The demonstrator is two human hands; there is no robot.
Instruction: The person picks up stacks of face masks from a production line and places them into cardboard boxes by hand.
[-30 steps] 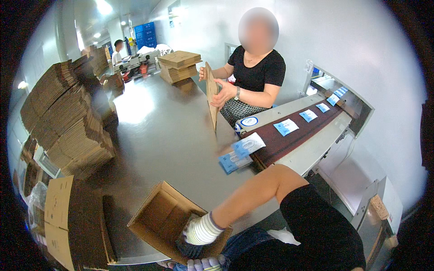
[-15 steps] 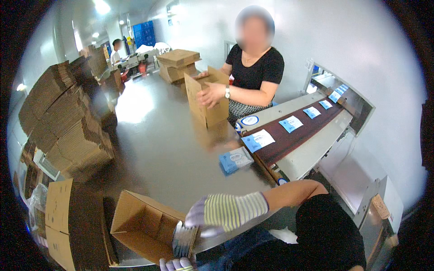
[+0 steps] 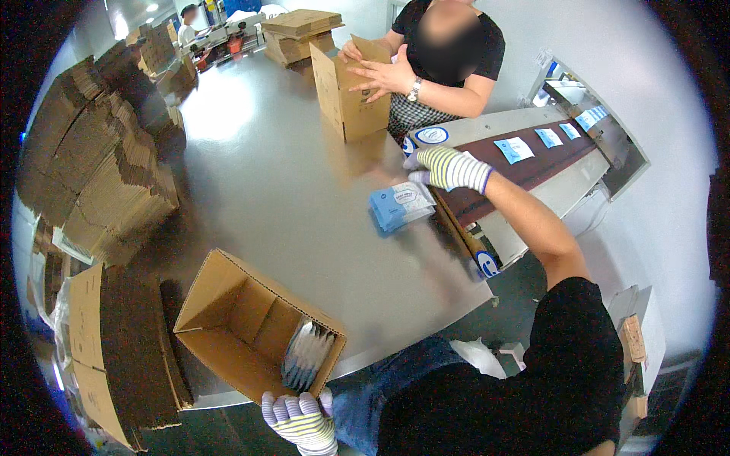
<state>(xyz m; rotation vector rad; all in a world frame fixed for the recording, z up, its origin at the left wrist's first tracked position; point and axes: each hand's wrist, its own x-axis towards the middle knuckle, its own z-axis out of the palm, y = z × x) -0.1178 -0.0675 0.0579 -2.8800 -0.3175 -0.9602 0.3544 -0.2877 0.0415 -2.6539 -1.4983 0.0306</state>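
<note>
My left hand [image 3: 300, 419], in a striped glove, grips the near rim of an open cardboard box [image 3: 228, 327] lying tilted at the table's front edge. A row of blue-and-white flat packets [image 3: 306, 353] stands inside the box. My right hand [image 3: 447, 167], also gloved, reaches out over the end of the dark conveyor belt [image 3: 525, 171], fingers curled at a packet there. A small stack of blue packets [image 3: 401, 205] lies on the grey table [image 3: 289, 190] just below that hand.
Across the table a person in black holds an upright cardboard box [image 3: 346, 91]. More packets [image 3: 514, 149] ride the belt. Stacks of flattened cartons [image 3: 99, 167] line the left side, with more flat cartons [image 3: 114, 357] near my left.
My right hand has left the box and swung up to the conveyor end. The box now holds packets. The other person has opened a flat carton into an upright box.
</note>
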